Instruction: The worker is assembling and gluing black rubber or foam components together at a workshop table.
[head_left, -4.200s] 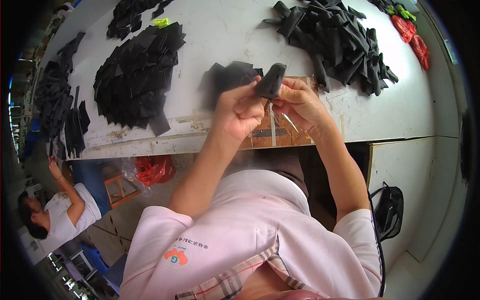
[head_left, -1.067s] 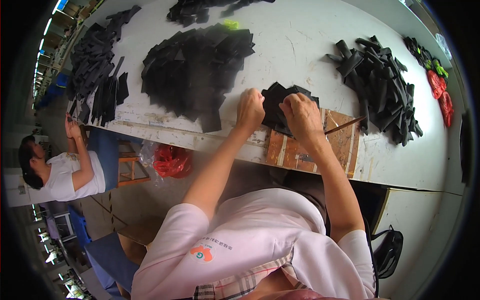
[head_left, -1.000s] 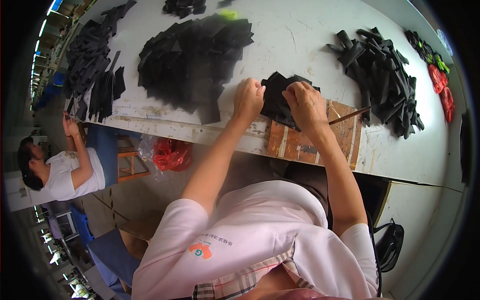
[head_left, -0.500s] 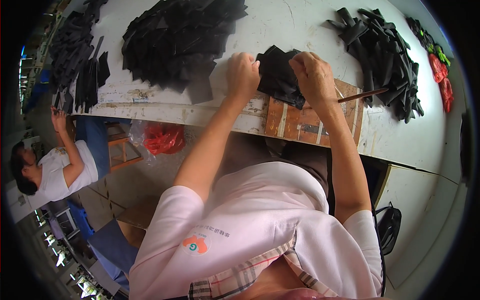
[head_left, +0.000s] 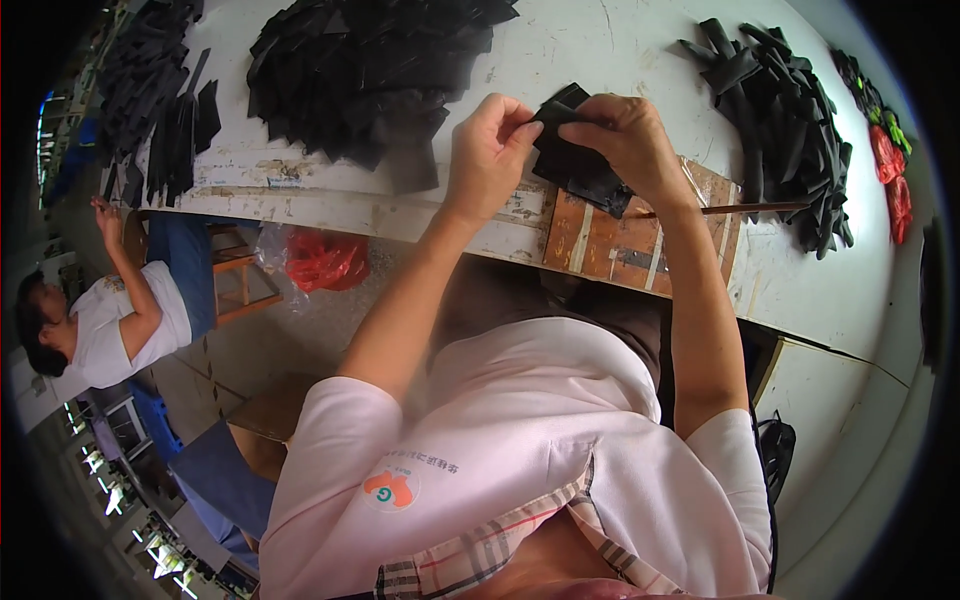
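Observation:
Both hands work over the table edge at a small stack of black cloth pieces [head_left: 580, 172]. Thumb and fingers of my left hand [head_left: 488, 160] are pinched together at the left edge of an upper black cloth piece [head_left: 562, 112]. My right hand [head_left: 635, 145] pinches the same piece from the right, its fingertips bent down onto it. The stack lies partly on a brown taped board [head_left: 600, 245]. Under my right wrist a thin brown stick [head_left: 755, 209] points to the right; its left end is partly hidden.
A large heap of flat black pieces [head_left: 350, 85] lies left of my hands, rolled black strips [head_left: 785, 140] to the right. Red bags [head_left: 888, 175] sit at the far right. At the left, another person [head_left: 130, 320] reaches to more black strips [head_left: 180, 140]. A red bag [head_left: 325, 262] hangs below the table edge.
My left hand has turned from a closed fist shape to a visible pinch at the cloth's edge. My right fingers have moved inward over the black piece. The whole view has shifted slightly.

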